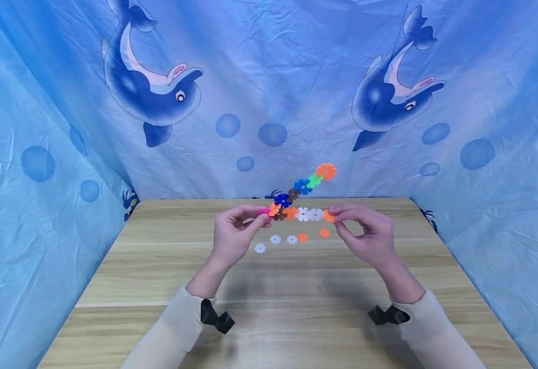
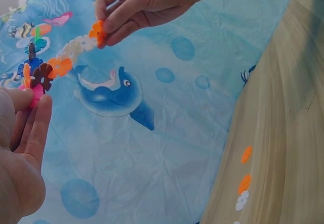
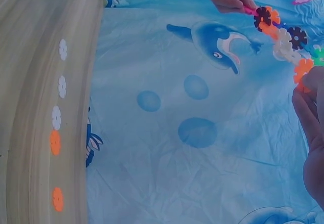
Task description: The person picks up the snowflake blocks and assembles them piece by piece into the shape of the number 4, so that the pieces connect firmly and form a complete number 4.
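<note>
Both hands hold up a chain of interlocking plastic snowflake discs (image 1: 303,214) above the table. My left hand (image 1: 237,233) pinches a pink disc (image 1: 264,211) at the left end, beside orange and brown discs. My right hand (image 1: 365,230) pinches the orange disc (image 1: 329,216) at the right end, which joins two white discs. From near the left end a second branch slants up and away, with dark blue, brown, blue and green discs and an orange disc (image 1: 326,171) at its tip. In the left wrist view the brown disc (image 2: 41,78) stands close by the left fingertips.
Loose discs lie on the wooden table (image 1: 158,266) below the hands: white ones (image 1: 260,248) toward the left and two orange ones (image 1: 324,232) toward the right. A blue dolphin-print curtain (image 1: 273,77) hangs behind and at both sides of the table.
</note>
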`<state>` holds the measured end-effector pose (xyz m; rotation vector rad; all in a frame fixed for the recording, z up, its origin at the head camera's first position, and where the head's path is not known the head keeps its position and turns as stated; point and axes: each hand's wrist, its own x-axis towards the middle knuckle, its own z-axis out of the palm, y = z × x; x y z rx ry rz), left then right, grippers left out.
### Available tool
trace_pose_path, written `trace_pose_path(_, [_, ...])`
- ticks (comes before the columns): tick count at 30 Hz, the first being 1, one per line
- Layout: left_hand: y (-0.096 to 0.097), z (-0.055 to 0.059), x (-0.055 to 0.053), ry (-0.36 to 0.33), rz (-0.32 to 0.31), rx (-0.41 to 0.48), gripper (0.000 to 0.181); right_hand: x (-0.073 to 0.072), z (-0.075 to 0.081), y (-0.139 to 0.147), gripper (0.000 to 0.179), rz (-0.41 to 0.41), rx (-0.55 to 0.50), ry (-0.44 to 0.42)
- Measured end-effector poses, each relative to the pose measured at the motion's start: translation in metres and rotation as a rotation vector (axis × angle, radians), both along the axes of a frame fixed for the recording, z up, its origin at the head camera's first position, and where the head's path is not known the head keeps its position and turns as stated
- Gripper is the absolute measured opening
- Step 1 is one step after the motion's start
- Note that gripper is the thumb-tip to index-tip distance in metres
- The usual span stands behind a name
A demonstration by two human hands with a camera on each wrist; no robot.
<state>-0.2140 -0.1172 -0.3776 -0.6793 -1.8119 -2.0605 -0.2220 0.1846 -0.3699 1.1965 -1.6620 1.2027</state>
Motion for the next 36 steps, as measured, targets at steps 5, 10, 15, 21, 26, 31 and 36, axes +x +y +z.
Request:
trace_pose_path(5, [0.000, 0.000, 0.000, -0.008, 0.009, -0.018, 0.012, 0.000, 0.003, -0.002, 0.006, -0.034, 0.007, 0.057])
trace_pose_path(10, [-0.001, 0.000, 0.000, -0.005, 0.000, -0.029, 0.012, 0.001, 0.006, -0.003, 0.014, -0.056, -0.003, 0.124])
trace_pose_path(15, [-0.001, 0.000, 0.000, 0.000, -0.019, -0.026, 0.012, 0.004, 0.010, -0.003, 0.006, -0.068, -0.004, 0.161])
trace_pose_path(21, [-0.002, -0.001, 0.001, -0.014, -0.028, -0.043, 0.012, 0.007, 0.012, -0.004, 0.015, -0.096, 0.016, 0.190])
trace_pose_path(26, [-0.003, 0.000, 0.000, -0.025, -0.030, -0.062, 0.012, 0.008, 0.013, -0.004, 0.020, -0.117, 0.042, 0.203])
trace_pose_path(31, [-0.004, 0.001, 0.000, -0.027, -0.016, -0.095, 0.011, 0.010, 0.015, -0.002, 0.021, -0.157, 0.079, 0.229])
trace_pose_path(36, [-0.003, 0.000, 0.003, -0.036, -0.023, -0.126, 0.010, 0.011, 0.014, 0.000, 0.023, -0.191, 0.095, 0.245])
